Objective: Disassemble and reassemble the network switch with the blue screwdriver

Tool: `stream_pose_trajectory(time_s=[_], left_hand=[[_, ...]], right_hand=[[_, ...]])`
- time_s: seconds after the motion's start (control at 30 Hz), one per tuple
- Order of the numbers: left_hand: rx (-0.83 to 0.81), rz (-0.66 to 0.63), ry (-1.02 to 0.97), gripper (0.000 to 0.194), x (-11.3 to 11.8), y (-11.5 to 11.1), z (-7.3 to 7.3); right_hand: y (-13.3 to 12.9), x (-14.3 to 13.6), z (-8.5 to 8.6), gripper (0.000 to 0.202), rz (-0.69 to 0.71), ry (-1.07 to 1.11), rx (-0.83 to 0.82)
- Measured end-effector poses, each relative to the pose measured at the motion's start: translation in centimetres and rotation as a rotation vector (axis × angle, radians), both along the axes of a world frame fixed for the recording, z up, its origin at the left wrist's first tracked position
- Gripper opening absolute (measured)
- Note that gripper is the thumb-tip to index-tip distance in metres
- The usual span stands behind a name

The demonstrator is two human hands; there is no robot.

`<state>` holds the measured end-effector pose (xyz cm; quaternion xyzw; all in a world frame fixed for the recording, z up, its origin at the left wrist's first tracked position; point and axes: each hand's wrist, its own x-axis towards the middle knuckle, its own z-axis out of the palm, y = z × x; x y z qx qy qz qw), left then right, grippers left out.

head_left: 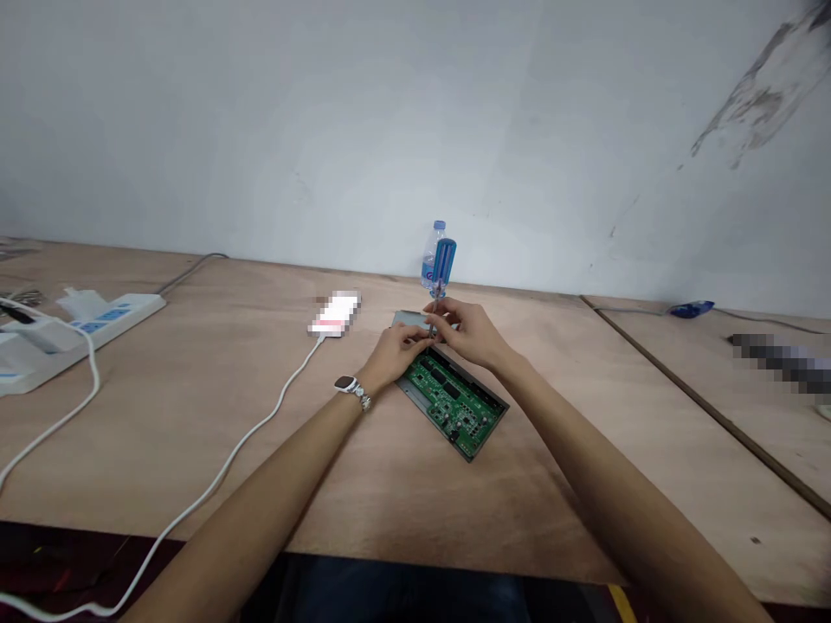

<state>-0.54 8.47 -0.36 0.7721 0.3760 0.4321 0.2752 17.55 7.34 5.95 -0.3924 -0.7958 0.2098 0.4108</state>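
A green circuit board (447, 394) in a grey metal frame lies slantwise on the wooden table, dotted with black chips and small parts. Above its far end stands a screwdriver (445, 260) with a blue handle, nearly upright, tip down. My right hand (471, 330) pinches its thin metal shaft between thumb and fingers, below the handle. My left hand (396, 350) rests over the board's far left edge, thumb and fingertips drawn together near the shaft's lower end. Whatever those fingers hold is hidden, and so is the screwdriver's tip.
A plastic water bottle (428, 260) stands against the wall, partly behind the screwdriver. Left of the board lies a phone (336, 313) on a white charging cable (263, 421). A white power strip (123, 320) with plugs sits at far left. A blue object (692, 309) lies far right.
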Motion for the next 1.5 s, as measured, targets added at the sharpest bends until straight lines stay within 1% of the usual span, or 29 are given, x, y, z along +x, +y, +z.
stream_pose_trajectory(time_s=[0.13,0.2,0.23,0.37,0.43,0.53,0.63,0.73,0.8,0.93,1.0,1.07,1.17,1.27,1.33,1.43,1.5], left_hand=[[0.037,0.119,-0.016,0.017,0.5,0.0,-0.2],[0.047,0.133,-0.017,0.017,0.6,0.0,-0.3],[0.052,0.118,-0.015,0.017,0.6,0.0,-0.4],[0.043,-0.007,0.006,0.025,0.1,0.1,-0.5],[0.034,-0.028,0.016,0.025,-0.1,0.1,-0.5],[0.042,0.015,0.017,0.021,-0.1,0.0,-0.4],[0.042,0.091,0.004,0.016,0.3,0.0,-0.3],[0.035,0.13,-0.005,0.015,0.6,0.1,-0.4],[0.044,0.11,-0.003,0.017,0.6,0.2,-0.5],[0.03,-0.029,0.016,0.025,0.1,0.3,-0.5],[0.006,-0.061,0.025,0.025,-0.1,0.3,-0.4],[0.008,-0.044,0.019,0.022,-0.1,0.2,-0.2],[0.025,0.043,-0.001,0.019,0.2,0.2,-0.1],[0.017,0.114,-0.004,0.018,0.4,0.2,-0.3],[0.022,0.088,0.006,0.019,0.4,0.2,-0.4],[0.024,-0.018,0.032,0.022,0.0,0.3,-0.4],[0.019,-0.052,0.045,0.023,-0.2,0.3,-0.4]], right_hand=[[0.1,-0.5,-0.6,0.021,-0.15,0.08,0.026],[0.2,-0.6,-0.8,0.022,-0.152,0.089,0.043],[0.2,-0.6,-0.8,0.02,-0.139,0.076,0.061],[0.2,-0.4,-0.8,0.015,-0.091,-0.014,0.099],[0.1,-0.3,-0.8,0.017,-0.063,-0.037,0.086],[0.0,-0.4,-0.9,0.017,-0.054,-0.013,0.084],[0.0,-0.7,-0.9,0.017,-0.128,0.088,0.091],[0.1,-0.9,-1.0,0.017,-0.18,0.145,0.079],[0.1,-0.8,-0.9,0.016,-0.159,0.122,0.082],[0.0,-0.6,-0.7,0.016,-0.068,0.056,0.05],[-0.2,-0.6,-0.6,0.018,-0.041,0.04,0.028],[-0.2,-0.7,-0.5,0.018,-0.044,0.042,0.041],[0.0,-0.8,-0.7,0.017,-0.115,0.1,0.069],[0.3,-0.7,-1.0,0.017,-0.154,0.142,0.046],[0.4,-0.6,-1.2,0.017,-0.126,0.121,0.04],[0.2,-0.6,-1.2,0.016,-0.074,0.071,0.035],[0.0,-0.7,-1.1,0.018,-0.054,0.043,0.032]])
